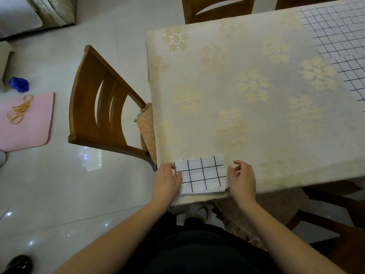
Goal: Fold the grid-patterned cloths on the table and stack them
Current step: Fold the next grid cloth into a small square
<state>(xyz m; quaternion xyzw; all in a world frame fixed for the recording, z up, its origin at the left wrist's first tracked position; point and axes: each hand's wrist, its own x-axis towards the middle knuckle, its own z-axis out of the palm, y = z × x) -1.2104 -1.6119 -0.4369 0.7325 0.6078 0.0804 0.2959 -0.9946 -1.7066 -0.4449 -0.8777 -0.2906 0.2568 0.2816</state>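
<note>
While my left hand presses flat on the folded cloth at the table's near-left corner, my right hand hovers loosely curled, holding nothing. Risk: the folded cloth overhangs the near edge; a nudge could slide it off. Unfolded cloths lie far right.

A wooden chair stands beside the table; rubber bands lie on a pink mat.
</note>
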